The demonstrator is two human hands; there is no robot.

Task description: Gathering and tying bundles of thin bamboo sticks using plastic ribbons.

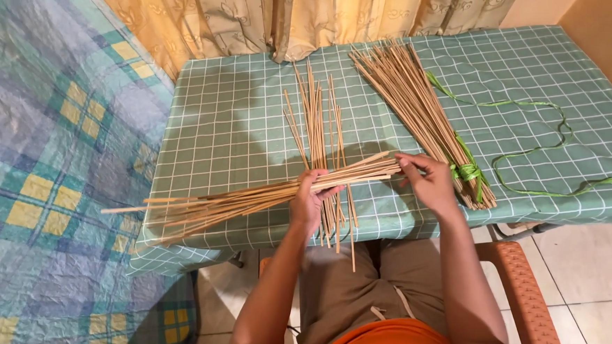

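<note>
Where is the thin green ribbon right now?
In the head view, the thin green ribbon lies on the right side of the green checked tablecloth, knotted around the near end of the big bundle of wooden sticks, just right of the right hand.

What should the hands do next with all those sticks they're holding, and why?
Probably tap the ends even with the right hand. The left hand grips a sideways bunch of thin sticks, and their ends at the right fingertips look uneven while the far ends fan apart. A tidier bundle tied with green ribbon already lies on the table.
</note>
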